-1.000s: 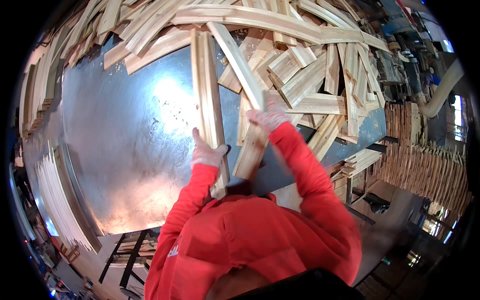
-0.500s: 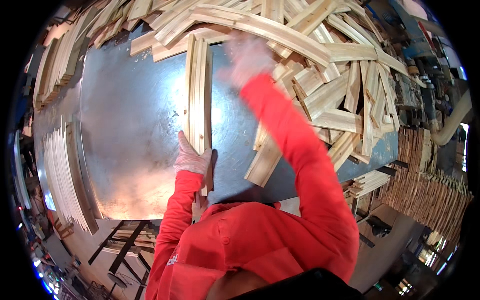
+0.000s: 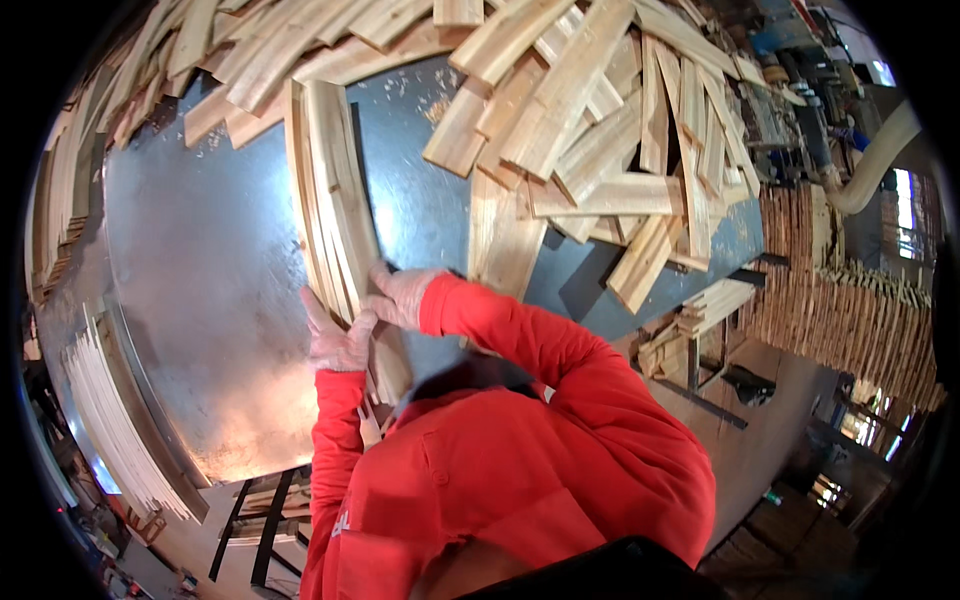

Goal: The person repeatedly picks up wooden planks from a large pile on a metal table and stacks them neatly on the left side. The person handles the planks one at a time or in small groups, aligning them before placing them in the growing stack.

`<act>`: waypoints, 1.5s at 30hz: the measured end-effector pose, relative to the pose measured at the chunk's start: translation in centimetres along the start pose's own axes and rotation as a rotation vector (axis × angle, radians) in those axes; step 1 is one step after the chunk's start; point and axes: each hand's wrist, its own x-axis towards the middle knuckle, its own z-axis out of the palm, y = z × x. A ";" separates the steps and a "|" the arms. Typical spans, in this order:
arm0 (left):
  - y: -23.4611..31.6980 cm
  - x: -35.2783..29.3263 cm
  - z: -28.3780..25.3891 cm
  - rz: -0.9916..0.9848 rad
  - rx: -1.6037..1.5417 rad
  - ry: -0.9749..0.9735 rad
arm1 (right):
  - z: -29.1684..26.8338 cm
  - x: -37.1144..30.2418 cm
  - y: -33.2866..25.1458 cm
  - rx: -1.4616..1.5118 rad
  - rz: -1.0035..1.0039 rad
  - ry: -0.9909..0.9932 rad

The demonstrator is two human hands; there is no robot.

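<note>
A small stack of long, pale wooden boards [image 3: 338, 190] stands in front of me, running from near my body toward the far side of the metal table. My left hand [image 3: 338, 338] grips its near part from the left, thumb toward the right. From the right, my right hand [image 3: 400, 298] holds the same boards, its fingers close to the left thumb. A wider board makes up the stack's right side. The undersides of the boards and some fingertips are hidden.
A loose heap of boards [image 3: 625, 130] covers the table's far right, with more boards [image 3: 270, 55] along the far edge. White-edged boards [image 3: 125, 410] stand stacked at left. Past the metal table [image 3: 200, 270], tall wood stacks [image 3: 850, 270] and a pale hose [image 3: 880, 165] are at right.
My right hand has come back from the heap to the stack beside my left hand. The long board that lay across the heap is gone from there, and a wider board now shows in the stack.
</note>
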 end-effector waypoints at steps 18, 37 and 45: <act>-5.8 2.8 -5.2 -0.002 -0.848 -0.267 | -17.3 9.3 14.4 0.267 0.029 1.099; -3.2 1.2 -5.2 -0.335 0.191 -0.228 | 8.7 -0.7 -4.5 0.142 0.252 0.353; -9.3 1.8 -5.1 -0.221 -0.560 -0.112 | 10.2 4.2 -0.2 0.663 0.355 0.335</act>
